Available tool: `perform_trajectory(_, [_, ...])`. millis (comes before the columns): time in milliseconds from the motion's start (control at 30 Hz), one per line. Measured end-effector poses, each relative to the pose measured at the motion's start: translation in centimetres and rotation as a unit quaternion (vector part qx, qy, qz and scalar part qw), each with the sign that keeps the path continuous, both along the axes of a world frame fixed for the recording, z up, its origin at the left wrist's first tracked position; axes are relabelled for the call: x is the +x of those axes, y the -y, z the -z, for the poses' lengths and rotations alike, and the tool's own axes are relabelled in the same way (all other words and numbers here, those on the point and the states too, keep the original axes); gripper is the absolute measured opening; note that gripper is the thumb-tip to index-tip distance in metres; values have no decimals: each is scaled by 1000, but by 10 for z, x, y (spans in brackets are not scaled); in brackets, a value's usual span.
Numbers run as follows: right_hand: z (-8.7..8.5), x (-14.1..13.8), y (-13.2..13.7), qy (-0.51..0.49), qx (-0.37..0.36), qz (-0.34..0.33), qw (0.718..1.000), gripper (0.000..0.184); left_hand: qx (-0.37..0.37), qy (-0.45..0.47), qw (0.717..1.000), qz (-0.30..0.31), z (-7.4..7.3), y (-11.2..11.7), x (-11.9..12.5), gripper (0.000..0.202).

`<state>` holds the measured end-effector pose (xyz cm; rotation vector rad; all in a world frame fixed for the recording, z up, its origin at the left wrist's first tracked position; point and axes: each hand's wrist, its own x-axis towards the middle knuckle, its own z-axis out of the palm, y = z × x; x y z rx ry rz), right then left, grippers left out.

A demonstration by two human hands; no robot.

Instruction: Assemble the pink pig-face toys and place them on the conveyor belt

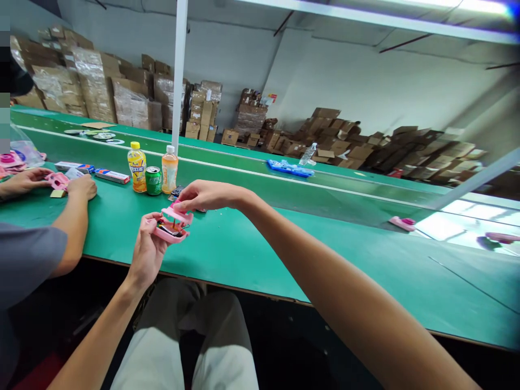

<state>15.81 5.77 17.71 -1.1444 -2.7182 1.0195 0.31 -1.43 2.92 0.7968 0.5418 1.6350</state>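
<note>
Stacked cardboard cartons [93,92] line the far wall behind a long green-topped table [260,265]; your left grip [148,249] is closed under one pink plastic hinged case [173,225], held just above the table with its dark inside showing; your right grip [207,196] pinches its upper half. Beyond your hands stand three drinks: one yellow-capped bottle [137,167], one green can [153,180], one orange bottle [169,169]; a white upright post [179,70] rises behind them. Farther off lie one blue plastic pack [290,168] and one clear water bottle [307,154]; two pink pieces [402,223] sit far right; at left, a co-worker's two hands [57,184] work on another pink piece [57,180].
</note>
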Motion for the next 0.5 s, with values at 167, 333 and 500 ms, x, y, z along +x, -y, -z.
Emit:
perform_trajectory(167, [6, -1, 1, -49, -33, -24, 998, 19, -17, 17, 998, 49, -5, 1, 5, 23])
perform_trajectory(333, [5, 5, 0, -41, -38, -37, 998, 24, -36, 54, 997, 34, 1, -1, 4, 27])
perform_trajectory(500, [-1, 7, 3, -41, -46, -66, 996, 23, -19, 32, 998, 44, 2, -2, 2, 27])
